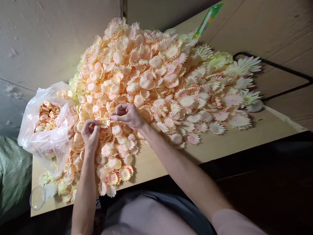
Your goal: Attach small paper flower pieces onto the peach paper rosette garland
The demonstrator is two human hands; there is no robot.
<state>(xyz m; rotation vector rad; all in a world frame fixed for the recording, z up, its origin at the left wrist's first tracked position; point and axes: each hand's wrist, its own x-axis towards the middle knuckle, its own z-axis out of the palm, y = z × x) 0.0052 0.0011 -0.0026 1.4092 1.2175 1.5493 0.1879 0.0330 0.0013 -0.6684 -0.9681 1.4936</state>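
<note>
A great heap of pale pink and cream artificial flower petal discs (146, 81) with fringed edges covers the table. Low on the left side of the heap, my left hand (90, 134) pinches the edge of a yellow petal disc (105, 122) with red tips. My right hand (129, 116) is closed at that disc's other side, thumb and forefinger pressed together near its rim. Its fingertips partly hide what they grip. More red-tipped discs (112, 178) lie at the front of the heap.
A translucent plastic bag (31, 120) holding red-tipped discs stands at the left. A clear plastic cup (37, 197) lies on its side at the table's (156, 166) front left corner. A green packet (209, 19) and a black metal frame (286, 68) are at the right.
</note>
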